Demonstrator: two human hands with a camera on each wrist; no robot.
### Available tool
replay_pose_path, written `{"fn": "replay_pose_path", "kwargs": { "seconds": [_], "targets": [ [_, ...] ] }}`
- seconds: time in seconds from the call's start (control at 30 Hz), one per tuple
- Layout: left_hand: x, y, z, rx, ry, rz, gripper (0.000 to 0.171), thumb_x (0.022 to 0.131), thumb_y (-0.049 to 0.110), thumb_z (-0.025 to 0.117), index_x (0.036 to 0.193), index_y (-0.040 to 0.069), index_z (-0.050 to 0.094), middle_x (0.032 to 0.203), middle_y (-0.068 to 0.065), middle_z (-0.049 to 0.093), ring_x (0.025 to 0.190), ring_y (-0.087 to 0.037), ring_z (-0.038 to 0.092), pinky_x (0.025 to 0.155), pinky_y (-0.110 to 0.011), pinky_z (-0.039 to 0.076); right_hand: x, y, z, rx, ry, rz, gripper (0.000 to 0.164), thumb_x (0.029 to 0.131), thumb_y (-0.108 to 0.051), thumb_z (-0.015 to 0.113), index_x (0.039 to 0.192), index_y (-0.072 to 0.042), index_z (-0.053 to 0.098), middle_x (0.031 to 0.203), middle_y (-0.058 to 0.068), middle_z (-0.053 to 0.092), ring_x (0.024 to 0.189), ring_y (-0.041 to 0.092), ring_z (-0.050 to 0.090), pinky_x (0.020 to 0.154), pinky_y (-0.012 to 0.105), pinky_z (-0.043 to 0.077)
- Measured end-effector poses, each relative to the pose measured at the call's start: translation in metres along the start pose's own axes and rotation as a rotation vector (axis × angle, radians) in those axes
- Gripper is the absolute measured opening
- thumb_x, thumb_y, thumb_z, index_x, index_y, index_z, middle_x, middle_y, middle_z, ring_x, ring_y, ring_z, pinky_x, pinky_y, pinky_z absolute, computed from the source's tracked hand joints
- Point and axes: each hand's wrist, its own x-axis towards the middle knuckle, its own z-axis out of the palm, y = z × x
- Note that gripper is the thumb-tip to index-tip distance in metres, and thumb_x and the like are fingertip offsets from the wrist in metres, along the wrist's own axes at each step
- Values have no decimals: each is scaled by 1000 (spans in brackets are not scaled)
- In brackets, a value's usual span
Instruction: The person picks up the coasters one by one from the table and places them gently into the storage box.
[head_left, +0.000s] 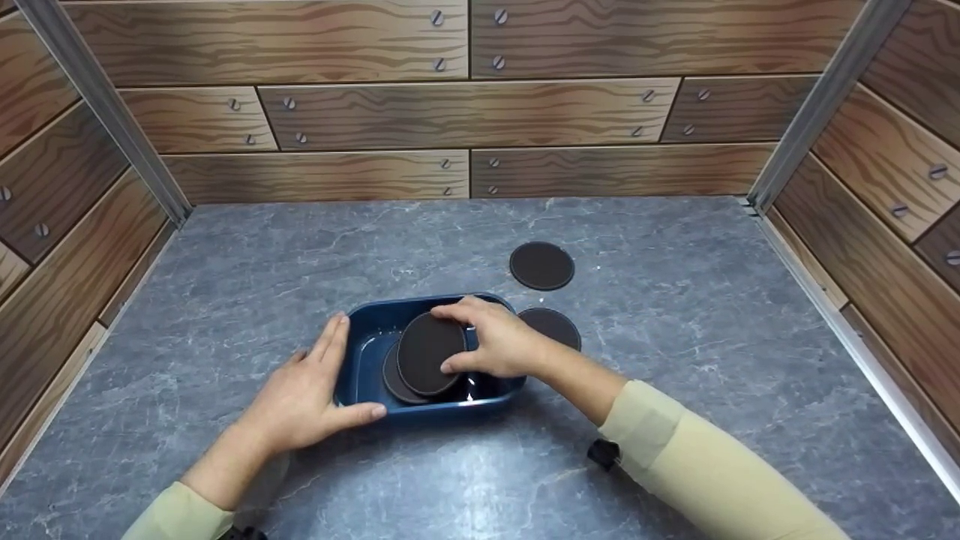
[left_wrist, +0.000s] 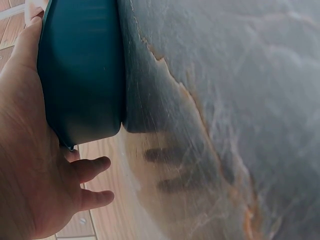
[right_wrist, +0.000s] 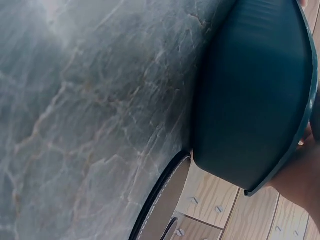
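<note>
You face a wood-plank wall [head_left: 469, 112] at twelve o'clock, metal posts [head_left: 110, 112] at ten and two, glare [head_left: 461, 472] at six.

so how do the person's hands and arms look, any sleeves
The left hand and right hand are bare, no gloves. The left sleeve and right sleeve are pale yellow-green, the right ending in a wide cuff. A small black object shows by each.

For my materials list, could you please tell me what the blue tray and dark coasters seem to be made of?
The blue tray: probably plastic, glossy inside, judging by bright highlights. The dark coasters: likely leather or imitation leather, matte, with visible edge stitching.
</note>
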Motion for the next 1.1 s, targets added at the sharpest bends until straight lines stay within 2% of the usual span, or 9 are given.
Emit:
{"fn": "replay_pose_path", "kwargs": {
  "seconds": [0.3,0.43,0.53,0.63,0.77,0.93,1.1],
  "targets": [
    [1,1,-1,-10,-36,-20,129,88,83,62,170,0,6,175,-23,11,140,-48,51,115,-71,35,4,-2,7,-139,-62,25,77,93,-40,83,158,-14,52,147,13,60,136,33,53,111,58,36],
    [0,0,-1,-7,-23,-11,129,87,83,63,169,-1,8,175,-24,12,139,-47,52,115,-70,35,4,-1,8,-155,-35,-6,78,94,-39,83,159,-11,50,151,15,60,139,34,54,116,56,37],
    [-1,0,-1,-6,-5,-1,129,87,82,64,168,-3,10,174,-25,14,139,-46,52,115,-70,35,1,0,5,-110,22,-44,74,95,-35,83,157,-10,53,149,14,62,139,32,56,119,50,40],
    [-1,0,-1,-8,-1,-1,129,87,81,65,168,-3,10,174,-25,14,140,-46,52,116,-70,35,-3,2,-4,-4,94,-73,69,95,-29,82,155,-7,55,141,13,68,134,29,61,117,46,44],
    [1,0,-1,-7,-10,-8,130,86,82,64,169,-2,10,175,-24,13,141,-47,50,117,-69,34,-11,11,-24,123,216,-89,60,94,-21,83,148,-5,62,126,12,75,121,28,69,108,48,51],
    [1,-1,0,-4,-6,-5,131,86,83,65,169,-3,10,175,-23,12,142,-48,49,117,-69,33,-23,37,-49,222,317,-33,53,93,-15,84,142,-3,66,118,12,77,113,34,71,97,53,55],
    [1,-1,1,0,-3,-4,132,85,83,65,168,-3,10,175,-24,13,141,-47,50,117,-69,34,-37,66,-63,263,339,55,53,93,-13,84,141,0,65,118,16,76,114,35,70,99,55,52]
  ]
}}
